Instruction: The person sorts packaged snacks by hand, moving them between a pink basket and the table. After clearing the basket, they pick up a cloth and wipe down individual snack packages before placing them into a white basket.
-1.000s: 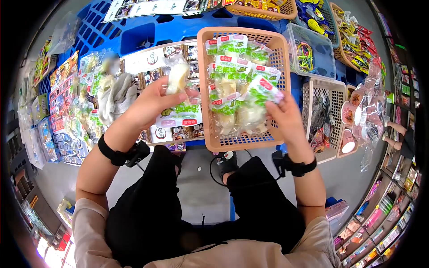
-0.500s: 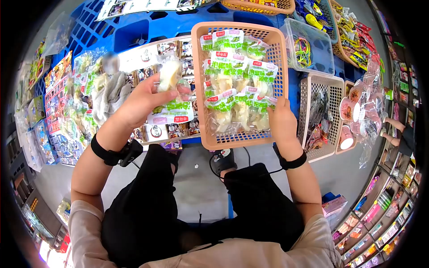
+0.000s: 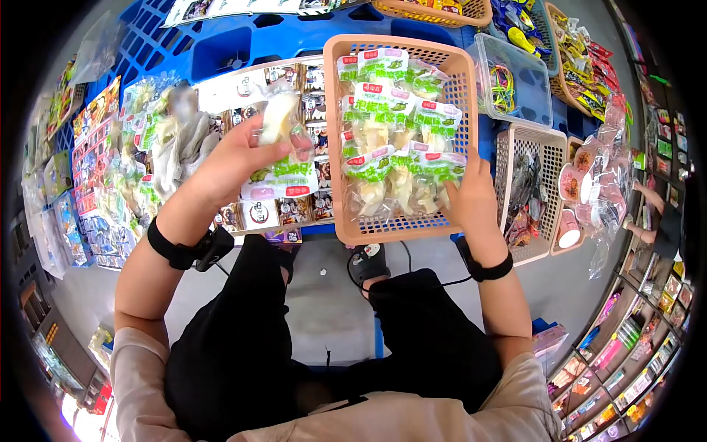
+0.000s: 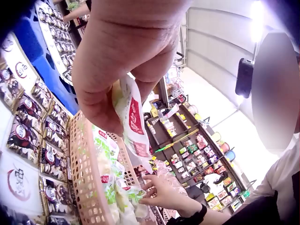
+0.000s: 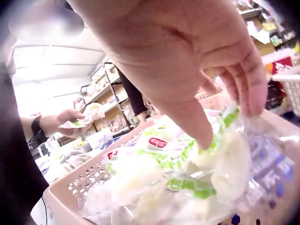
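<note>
Has lowered since the earlier frame a clear plastic packet with green-and-white print (image 3: 436,165) into the bottom row of the peach perforated plastic basket (image 3: 401,233) right of centre, apparently filling that row, touches it with an unclenched right hand (image 3: 473,200), and grips a matching pale-filled packet (image 3: 283,177) left of centre in the left hand (image 3: 239,156).

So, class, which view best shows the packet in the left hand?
The head view: the packet faces the camera, showing pale contents, green print and red label, though the left hand partly covers it. The left wrist view shows it at a slant, partly hidden; the right wrist view shows it small, in the background.
</note>
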